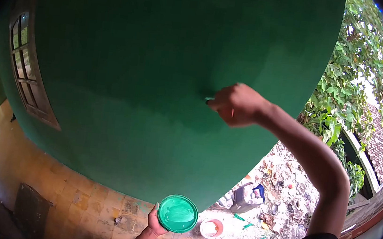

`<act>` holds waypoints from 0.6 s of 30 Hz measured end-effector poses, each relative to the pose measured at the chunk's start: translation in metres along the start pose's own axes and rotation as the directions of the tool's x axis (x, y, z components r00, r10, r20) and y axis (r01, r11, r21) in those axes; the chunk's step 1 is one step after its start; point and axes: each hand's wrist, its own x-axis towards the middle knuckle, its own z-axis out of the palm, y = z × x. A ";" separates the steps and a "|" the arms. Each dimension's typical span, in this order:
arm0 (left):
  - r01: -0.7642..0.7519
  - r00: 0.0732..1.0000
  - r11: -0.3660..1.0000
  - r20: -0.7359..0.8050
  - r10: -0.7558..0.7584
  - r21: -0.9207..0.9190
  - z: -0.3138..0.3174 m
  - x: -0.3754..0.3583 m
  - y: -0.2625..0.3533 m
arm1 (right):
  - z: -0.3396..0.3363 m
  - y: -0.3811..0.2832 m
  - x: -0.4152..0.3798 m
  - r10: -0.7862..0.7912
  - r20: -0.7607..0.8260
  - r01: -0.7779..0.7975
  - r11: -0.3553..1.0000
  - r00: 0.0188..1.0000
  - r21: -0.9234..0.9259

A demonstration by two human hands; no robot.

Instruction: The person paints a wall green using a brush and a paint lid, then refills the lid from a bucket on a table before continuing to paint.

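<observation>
My left hand [155, 221] is low in the view, its fingers wrapped round the side of a round green paint tub [177, 214]. Wet green paint shows inside the tub. Higher up, my right hand [239, 105] is closed and raised at the green wall [160, 59]. From its fingers pokes the small tip of what looks like a paintbrush [209, 99], mostly hidden by the hand, close to or touching the wall. Darker, fresh-looking paint covers the wall around and above that hand; a lighter green band lies lower down.
A wood-framed window [26, 65] is set in the wall at left. Below the wall runs yellowish tiling [74, 191]. A pinkish-white bucket [211, 228] and a dark bin [247, 198] stand on littered ground at lower right. Leafy plants [347, 76] grow beyond the wall's right edge.
</observation>
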 end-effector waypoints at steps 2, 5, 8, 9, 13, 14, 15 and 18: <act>0.013 1.000 1.000 0.007 -0.013 -0.015 -0.007 0.000 0.002 | -0.014 0.025 0.016 0.140 0.000 -0.138 0.977 0.990 0.161; -0.013 1.000 1.000 -0.019 0.013 -0.026 -0.009 0.000 0.004 | -0.072 0.052 0.047 0.232 -0.282 -0.196 0.969 0.931 0.151; -0.040 0.999 0.998 -0.018 0.039 -0.042 -0.010 -0.005 0.000 | -0.097 0.062 0.068 -0.032 -0.471 -0.089 0.968 0.882 -0.233; -0.043 0.999 0.998 -0.020 0.042 -0.045 -0.010 -0.007 0.001 | -0.098 0.062 0.076 -0.232 -0.525 -0.044 0.886 0.819 -0.461; -0.051 0.998 0.998 -0.027 0.050 -0.028 -0.006 -0.010 0.002 | -0.038 0.056 0.088 -0.336 -0.395 0.092 0.848 0.855 -0.522; -0.065 0.996 0.998 -0.057 0.064 -0.003 -0.005 -0.012 0.002 | -0.019 0.050 0.088 -0.322 -0.334 0.131 0.864 0.886 -0.486; -0.068 0.996 0.998 -0.062 0.068 -0.003 -0.004 -0.013 0.003 | -0.005 0.037 0.084 -0.308 -0.272 0.169 0.884 0.912 -0.435; -0.089 0.996 0.996 -0.020 0.088 -0.011 0.000 -0.016 0.003 | 0.031 0.007 0.075 -0.162 -0.141 0.130 0.969 0.977 -0.210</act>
